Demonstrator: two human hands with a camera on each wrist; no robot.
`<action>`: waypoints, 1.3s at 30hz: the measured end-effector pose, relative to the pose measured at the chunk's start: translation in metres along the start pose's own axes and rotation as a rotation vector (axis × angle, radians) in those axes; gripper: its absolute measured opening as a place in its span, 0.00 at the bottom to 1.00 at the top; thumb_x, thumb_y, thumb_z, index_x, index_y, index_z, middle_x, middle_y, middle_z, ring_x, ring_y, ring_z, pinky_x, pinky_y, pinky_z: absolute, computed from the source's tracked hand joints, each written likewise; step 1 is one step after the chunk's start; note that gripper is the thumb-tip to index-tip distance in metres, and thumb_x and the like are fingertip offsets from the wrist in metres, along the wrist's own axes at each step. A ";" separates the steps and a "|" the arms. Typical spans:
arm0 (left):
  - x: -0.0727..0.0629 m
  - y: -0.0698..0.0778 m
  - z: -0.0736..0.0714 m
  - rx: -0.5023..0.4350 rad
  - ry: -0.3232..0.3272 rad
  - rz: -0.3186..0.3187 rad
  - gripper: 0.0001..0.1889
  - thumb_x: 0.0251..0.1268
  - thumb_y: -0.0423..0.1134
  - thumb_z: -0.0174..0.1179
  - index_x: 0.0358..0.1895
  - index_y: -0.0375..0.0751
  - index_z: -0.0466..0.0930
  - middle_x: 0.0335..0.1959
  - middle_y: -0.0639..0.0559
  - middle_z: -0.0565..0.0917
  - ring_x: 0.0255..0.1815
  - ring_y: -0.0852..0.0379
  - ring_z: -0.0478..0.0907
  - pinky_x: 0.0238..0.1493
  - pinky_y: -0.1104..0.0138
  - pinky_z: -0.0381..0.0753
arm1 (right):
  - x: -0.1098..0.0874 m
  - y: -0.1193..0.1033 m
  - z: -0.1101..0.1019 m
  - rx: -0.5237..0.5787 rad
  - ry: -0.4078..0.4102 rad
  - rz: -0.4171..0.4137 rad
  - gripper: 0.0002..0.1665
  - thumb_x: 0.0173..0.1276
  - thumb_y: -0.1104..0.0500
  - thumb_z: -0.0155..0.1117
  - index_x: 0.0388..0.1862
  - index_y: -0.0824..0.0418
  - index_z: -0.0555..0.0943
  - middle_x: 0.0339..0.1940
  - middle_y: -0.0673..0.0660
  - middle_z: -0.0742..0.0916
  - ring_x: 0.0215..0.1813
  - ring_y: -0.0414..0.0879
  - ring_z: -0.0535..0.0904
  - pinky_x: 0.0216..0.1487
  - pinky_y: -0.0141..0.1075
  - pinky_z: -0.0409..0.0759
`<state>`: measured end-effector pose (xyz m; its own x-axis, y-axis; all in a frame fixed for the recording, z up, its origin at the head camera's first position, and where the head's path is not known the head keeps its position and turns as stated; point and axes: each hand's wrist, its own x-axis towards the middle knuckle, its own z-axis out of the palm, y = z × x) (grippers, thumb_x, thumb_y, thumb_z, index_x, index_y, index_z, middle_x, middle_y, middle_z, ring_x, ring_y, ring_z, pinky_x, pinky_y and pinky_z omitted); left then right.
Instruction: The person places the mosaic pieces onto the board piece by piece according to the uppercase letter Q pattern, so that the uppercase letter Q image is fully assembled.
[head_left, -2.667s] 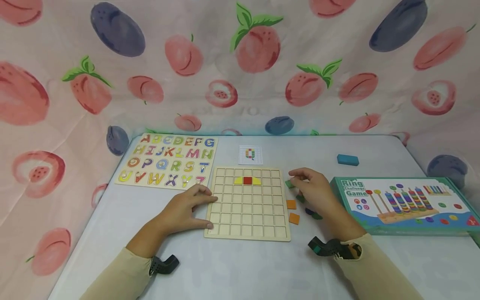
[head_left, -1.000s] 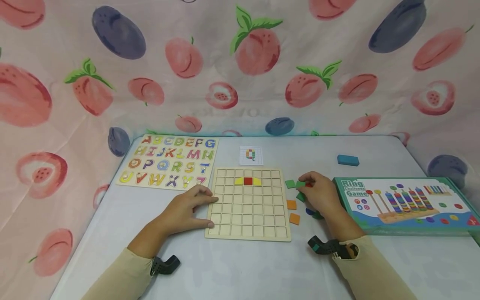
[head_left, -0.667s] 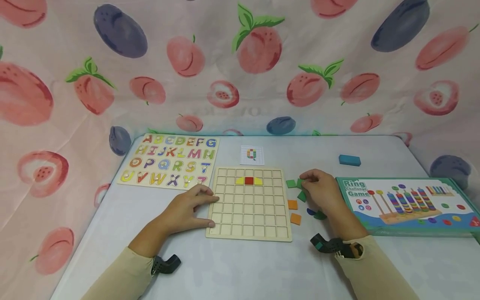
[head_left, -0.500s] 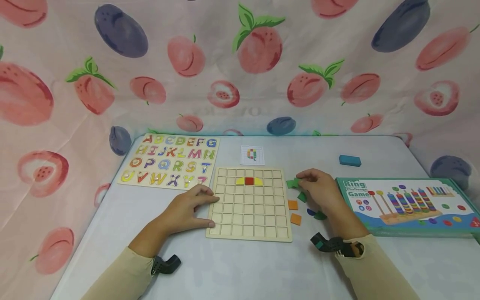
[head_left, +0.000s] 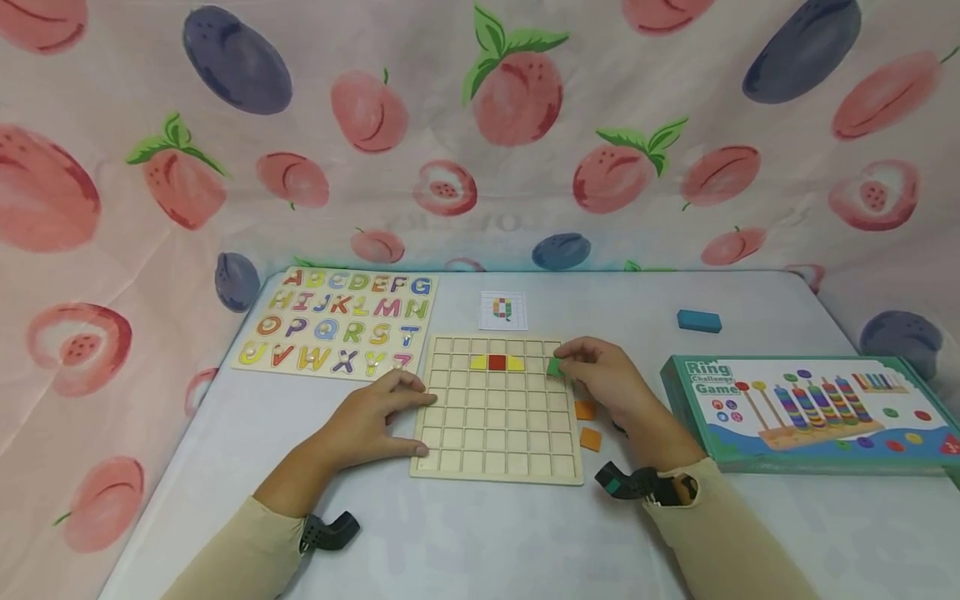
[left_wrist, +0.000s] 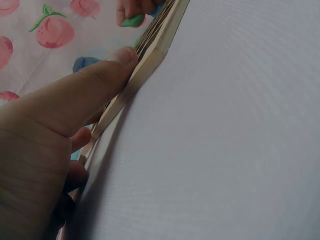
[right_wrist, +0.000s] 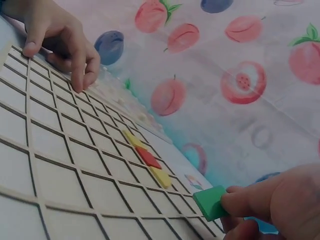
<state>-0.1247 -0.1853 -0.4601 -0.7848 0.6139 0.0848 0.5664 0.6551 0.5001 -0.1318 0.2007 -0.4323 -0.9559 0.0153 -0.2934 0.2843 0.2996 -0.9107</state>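
Note:
My right hand pinches a green square tile between thumb and fingers, over the right edge of the wooden grid board. In the right wrist view the tile tilts just above the grid. One red square tile sits in the board's second row, with a yellow piece on its left and another yellow piece on its right. My left hand rests at the board's left edge, fingers spread; its thumb touches the rim.
Two orange square tiles lie right of the board; more pieces are mostly hidden under my right hand. A pattern card lies behind the board. Around them are an alphabet board, a blue block and a Ring Challenge Game box.
My right hand has picked up a green tile from the loose pieces and moved it left to the board's right edge. My left hand stays at the board's left edge.

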 end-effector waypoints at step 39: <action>0.000 0.001 -0.001 -0.026 0.017 0.033 0.36 0.51 0.59 0.84 0.65 0.56 0.88 0.62 0.59 0.77 0.39 0.65 0.71 0.42 0.67 0.75 | -0.002 0.002 0.067 -0.420 0.122 -0.256 0.09 0.71 0.61 0.74 0.48 0.54 0.92 0.43 0.52 0.87 0.49 0.49 0.83 0.53 0.45 0.80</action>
<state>-0.1244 -0.1858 -0.4587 -0.7703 0.6270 0.1162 0.5854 0.6232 0.5186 -0.1246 0.1372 -0.4537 -0.9998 -0.0055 -0.0172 0.0091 0.6658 -0.7461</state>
